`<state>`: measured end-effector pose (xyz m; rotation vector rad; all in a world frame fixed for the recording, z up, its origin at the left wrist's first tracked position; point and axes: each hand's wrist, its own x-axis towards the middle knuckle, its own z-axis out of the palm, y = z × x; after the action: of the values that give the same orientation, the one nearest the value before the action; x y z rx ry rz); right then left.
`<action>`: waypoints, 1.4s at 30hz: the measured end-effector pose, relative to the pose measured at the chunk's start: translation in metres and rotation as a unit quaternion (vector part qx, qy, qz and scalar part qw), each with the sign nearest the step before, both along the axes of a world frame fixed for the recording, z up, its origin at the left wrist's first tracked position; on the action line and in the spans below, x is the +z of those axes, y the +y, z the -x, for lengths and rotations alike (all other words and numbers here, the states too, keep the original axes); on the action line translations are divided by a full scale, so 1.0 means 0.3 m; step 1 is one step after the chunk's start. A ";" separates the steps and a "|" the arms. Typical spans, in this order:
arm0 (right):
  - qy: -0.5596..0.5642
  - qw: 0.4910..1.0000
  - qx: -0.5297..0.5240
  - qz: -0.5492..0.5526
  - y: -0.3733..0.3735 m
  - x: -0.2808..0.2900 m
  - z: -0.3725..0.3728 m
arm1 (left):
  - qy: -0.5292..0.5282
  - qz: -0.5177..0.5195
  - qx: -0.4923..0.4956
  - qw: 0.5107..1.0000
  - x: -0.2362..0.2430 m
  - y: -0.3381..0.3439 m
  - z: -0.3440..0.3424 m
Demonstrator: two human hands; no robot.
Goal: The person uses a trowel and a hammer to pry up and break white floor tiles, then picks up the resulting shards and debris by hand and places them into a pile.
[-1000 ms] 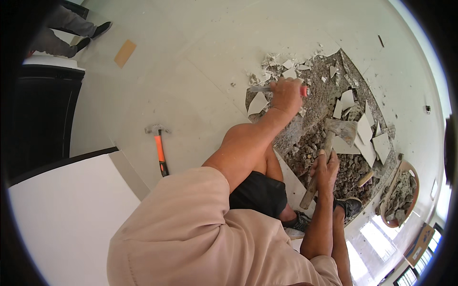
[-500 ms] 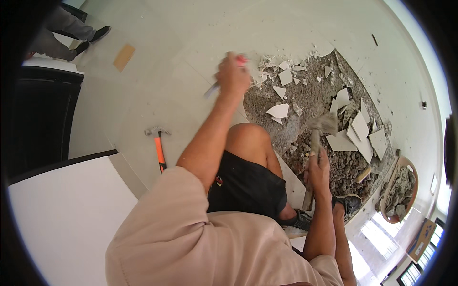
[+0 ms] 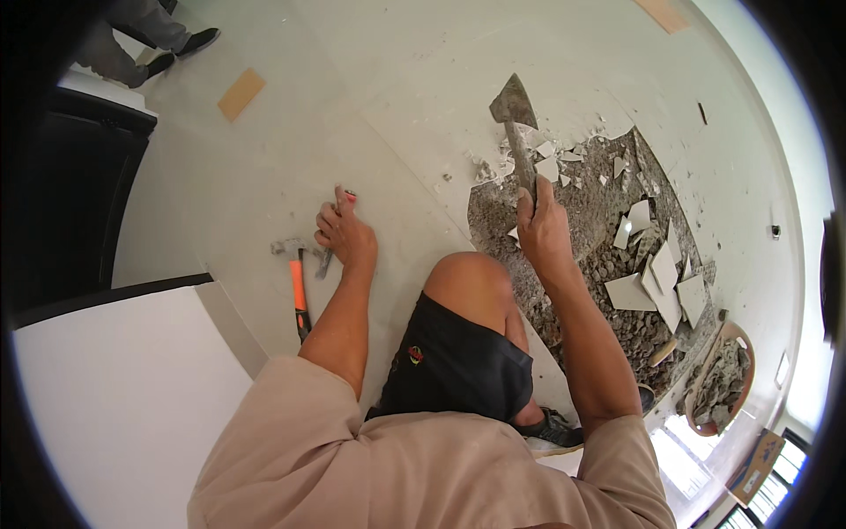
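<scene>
My left hand [image 3: 348, 236] is closed round a chisel [image 3: 324, 263]; its grey metal end shows below the fingers and a bit of red above. This hand is over the pale floor tiles, beside an orange-handled claw hammer [image 3: 299, 286] lying there. In my right hand [image 3: 545, 225] is a dusty hammer [image 3: 521, 150], gripped by its handle, with the broad grey head pointing away from me. The hammer head is over the far left edge of the broken-up floor patch [image 3: 564, 229], where white tile shards [image 3: 546, 167] lie. My fingers hide part of both tools.
Larger broken tile pieces [image 3: 663, 273] are piled on rubble at the right. Beyond them stands a tan basin [image 3: 745, 339] of debris. A cardboard piece [image 3: 241, 94] lies at the far left, near another person's shoes [image 3: 196, 44]. A white panel [image 3: 132, 370] borders the left.
My left hand has drawn back and left with the chisel, toward the claw hammer. My right hand has swung forward and left, carrying the hammer from above the rubble to the patch's far edge.
</scene>
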<state>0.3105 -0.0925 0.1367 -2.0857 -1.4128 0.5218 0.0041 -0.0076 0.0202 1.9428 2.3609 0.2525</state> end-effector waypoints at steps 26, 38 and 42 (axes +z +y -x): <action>-0.087 0.988 0.054 0.118 0.213 -0.086 -0.066 | 0.003 -0.031 -0.027 0.999 -0.022 0.035 0.002; -0.049 0.984 0.098 0.137 0.258 -0.001 0.071 | 0.008 -0.032 -0.009 0.999 -0.023 0.016 0.058; -0.011 0.998 0.053 0.030 0.214 -0.033 0.096 | -0.008 -0.052 -0.026 0.998 -0.029 0.006 0.019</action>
<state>0.2817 -0.0284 0.1268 -2.0766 -1.5443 0.5926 -0.0017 -0.0057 0.0114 2.0362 2.3276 0.3940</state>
